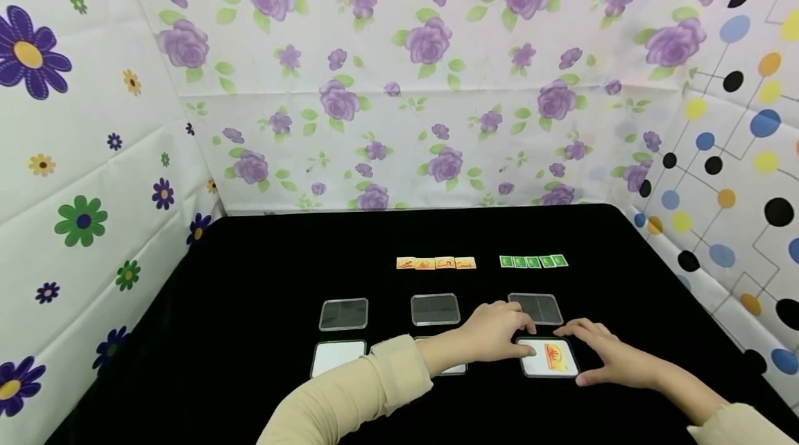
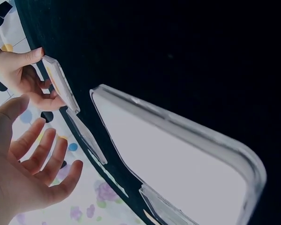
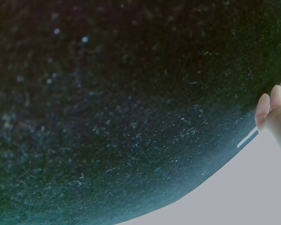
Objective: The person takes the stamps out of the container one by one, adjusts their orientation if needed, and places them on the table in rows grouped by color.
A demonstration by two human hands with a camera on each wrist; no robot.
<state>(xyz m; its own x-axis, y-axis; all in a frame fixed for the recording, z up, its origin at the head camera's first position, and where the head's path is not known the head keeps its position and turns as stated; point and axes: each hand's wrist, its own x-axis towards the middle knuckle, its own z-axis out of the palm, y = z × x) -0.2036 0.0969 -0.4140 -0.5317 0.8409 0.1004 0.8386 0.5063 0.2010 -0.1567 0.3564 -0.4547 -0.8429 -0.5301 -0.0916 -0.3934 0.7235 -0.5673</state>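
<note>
On the black tabletop, a shallow clear case [image 1: 537,362] with a white base holds an orange-and-yellow card [image 1: 557,357]. My right hand [image 1: 624,360] grips the case at its right side, thumb at the near corner and fingers at the far edge. Over the case's left side is my left hand [image 1: 496,330], its fingers loosely bent. The left wrist view shows that hand's palm holding nothing. Beyond it lies a clear lid-like piece [image 1: 542,308], partly hidden. In the right wrist view, fingers [image 3: 274,103] show only at the right edge.
A white-based case [image 1: 337,356] lies at left; another is mostly under the left forearm. Two clear pieces [image 1: 344,314] [image 1: 435,309] lie behind them. Farther back are a row of orange cards [image 1: 435,263] and a row of green cards [image 1: 533,261]. Patterned cloth [image 1: 387,84] surrounds the table.
</note>
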